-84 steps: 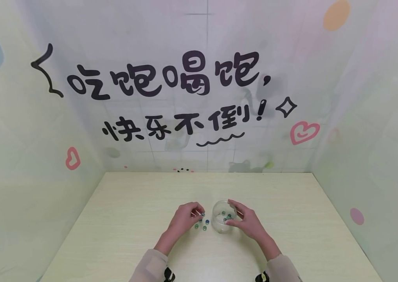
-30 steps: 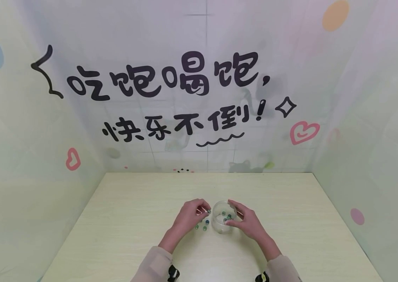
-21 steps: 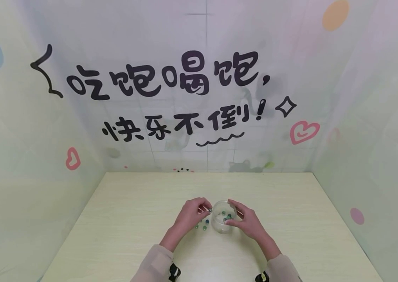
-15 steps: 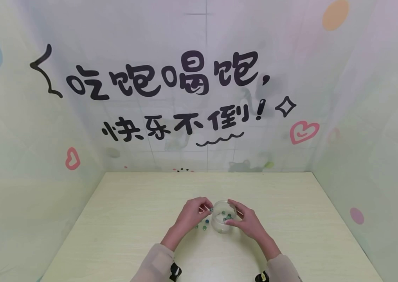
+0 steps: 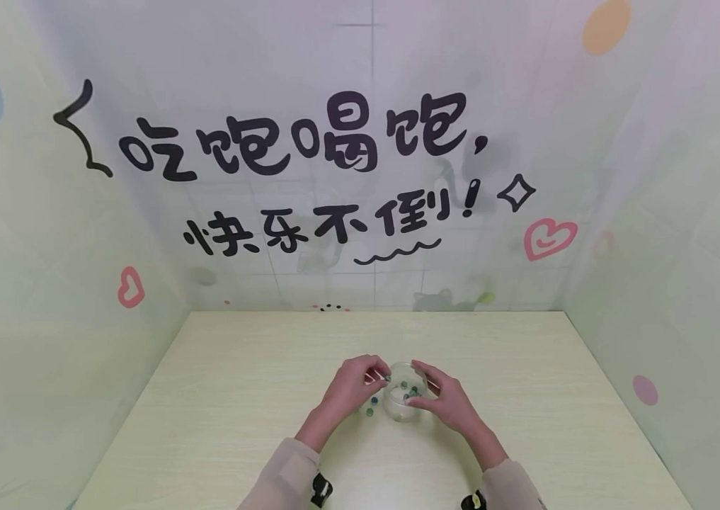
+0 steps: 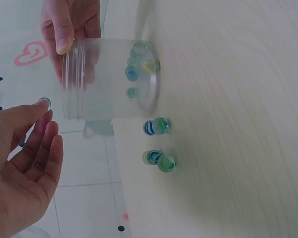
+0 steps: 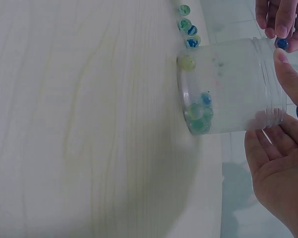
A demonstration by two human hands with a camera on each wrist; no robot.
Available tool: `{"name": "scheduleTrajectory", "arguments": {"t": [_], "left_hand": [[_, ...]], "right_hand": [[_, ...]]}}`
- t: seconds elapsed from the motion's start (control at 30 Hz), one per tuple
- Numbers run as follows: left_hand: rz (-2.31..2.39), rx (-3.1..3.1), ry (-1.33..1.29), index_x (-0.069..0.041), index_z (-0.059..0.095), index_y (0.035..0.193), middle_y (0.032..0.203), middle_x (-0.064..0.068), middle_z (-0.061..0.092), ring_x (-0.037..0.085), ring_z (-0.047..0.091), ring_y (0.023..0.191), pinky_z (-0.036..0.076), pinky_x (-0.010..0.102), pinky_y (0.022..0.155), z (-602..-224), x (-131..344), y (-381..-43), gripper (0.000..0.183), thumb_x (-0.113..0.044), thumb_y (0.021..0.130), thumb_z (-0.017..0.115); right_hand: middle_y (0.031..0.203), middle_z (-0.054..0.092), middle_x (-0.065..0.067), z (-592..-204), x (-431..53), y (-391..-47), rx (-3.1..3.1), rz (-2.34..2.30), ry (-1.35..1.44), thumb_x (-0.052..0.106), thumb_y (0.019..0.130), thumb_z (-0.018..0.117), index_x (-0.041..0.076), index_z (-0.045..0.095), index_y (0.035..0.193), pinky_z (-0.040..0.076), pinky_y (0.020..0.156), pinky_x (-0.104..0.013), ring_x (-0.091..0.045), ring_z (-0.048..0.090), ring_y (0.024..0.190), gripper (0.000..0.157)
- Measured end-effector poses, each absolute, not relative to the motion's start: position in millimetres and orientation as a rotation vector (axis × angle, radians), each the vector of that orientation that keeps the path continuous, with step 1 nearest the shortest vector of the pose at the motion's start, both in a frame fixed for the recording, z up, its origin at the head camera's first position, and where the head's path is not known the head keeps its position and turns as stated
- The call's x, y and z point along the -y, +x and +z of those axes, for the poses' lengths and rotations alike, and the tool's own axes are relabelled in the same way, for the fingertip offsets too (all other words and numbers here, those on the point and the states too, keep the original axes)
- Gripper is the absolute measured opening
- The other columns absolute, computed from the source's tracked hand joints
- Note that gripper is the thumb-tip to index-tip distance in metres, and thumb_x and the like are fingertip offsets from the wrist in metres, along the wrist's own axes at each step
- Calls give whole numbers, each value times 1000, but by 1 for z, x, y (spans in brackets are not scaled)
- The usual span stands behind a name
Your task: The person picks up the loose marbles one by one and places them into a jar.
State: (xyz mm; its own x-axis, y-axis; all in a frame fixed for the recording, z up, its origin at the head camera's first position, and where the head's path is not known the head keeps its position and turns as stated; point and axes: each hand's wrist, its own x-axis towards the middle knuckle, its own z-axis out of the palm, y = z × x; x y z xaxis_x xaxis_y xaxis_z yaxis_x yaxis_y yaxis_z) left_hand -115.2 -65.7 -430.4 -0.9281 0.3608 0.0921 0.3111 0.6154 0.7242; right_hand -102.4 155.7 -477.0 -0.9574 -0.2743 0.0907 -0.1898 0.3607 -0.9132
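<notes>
A clear plastic jar (image 5: 399, 412) stands upright on the table, mouth up, with several green and blue glass marbles (image 6: 132, 73) at its bottom. My right hand (image 5: 450, 405) grips the jar from the right, thumb and fingers around its upper part near the threaded rim. Between thumb and fingertip my left hand (image 5: 352, 388) pinches a blue marble (image 7: 281, 44), held right at the left side of the jar's mouth. Several loose marbles (image 6: 161, 126) lie on the table just left of the jar, partly hidden under the left hand in the head view.
The pale wood-grain table (image 5: 258, 368) reaches back to a printed cloth wall (image 5: 309, 283) with dark lettering, and similar cloth walls rise on both sides. Dark wrist straps (image 5: 320, 490) show below both sleeves.
From the loose marbles, my left hand has lifted one and carried it up and right to the jar's rim. My right hand and the jar have stayed in place.
</notes>
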Motion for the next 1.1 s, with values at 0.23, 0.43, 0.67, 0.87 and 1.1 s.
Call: {"name": "scheduleTrajectory", "arguments": {"t": [0.23, 0.43, 0.67, 0.87, 1.1], "left_hand": [[1215, -2768, 595, -15, 70, 101, 97, -1, 71, 9, 64, 86, 56, 21, 77, -429, 63, -116, 11, -12, 91, 71], [1216, -2761, 603, -14, 71, 101, 98, -1, 72, 10, 65, 86, 56, 20, 77, -426, 60, -117, 11, -11, 91, 72], [1203, -2767, 614, -14, 71, 101, 97, -1, 72, 10, 65, 86, 56, 20, 76, -425, 56, -116, 11, -11, 91, 72], [1189, -2775, 610, -15, 71, 102, 98, -1, 72, 10, 64, 87, 56, 21, 77, -424, 54, -117, 12, -11, 91, 72], [1187, -2778, 626, -15, 71, 102, 98, -1, 72, 10, 64, 86, 55, 20, 77, -425, 50, -118, 12, -12, 91, 72]], "right_hand": [[150, 48, -23, -477, -156, -102, -2523, -1673, -448, 9, 85, 78, -2, 45, 145, 41, 112, -50, -42, 44, 140, 70], [149, 48, -24, -476, -155, -101, -2539, -1663, -471, 11, 85, 78, -3, 45, 145, 42, 111, -51, -43, 44, 139, 70], [150, 49, -21, -478, -155, -102, -2540, -1663, -438, 12, 84, 79, -1, 46, 145, 42, 111, -49, -40, 44, 140, 71], [151, 48, -19, -479, -156, -102, -2526, -1660, -428, 12, 85, 78, 2, 46, 146, 41, 112, -47, -39, 43, 142, 71], [150, 48, -20, -479, -156, -101, -2517, -1678, -425, 11, 85, 78, 1, 46, 146, 42, 112, -47, -39, 43, 141, 69]]}}
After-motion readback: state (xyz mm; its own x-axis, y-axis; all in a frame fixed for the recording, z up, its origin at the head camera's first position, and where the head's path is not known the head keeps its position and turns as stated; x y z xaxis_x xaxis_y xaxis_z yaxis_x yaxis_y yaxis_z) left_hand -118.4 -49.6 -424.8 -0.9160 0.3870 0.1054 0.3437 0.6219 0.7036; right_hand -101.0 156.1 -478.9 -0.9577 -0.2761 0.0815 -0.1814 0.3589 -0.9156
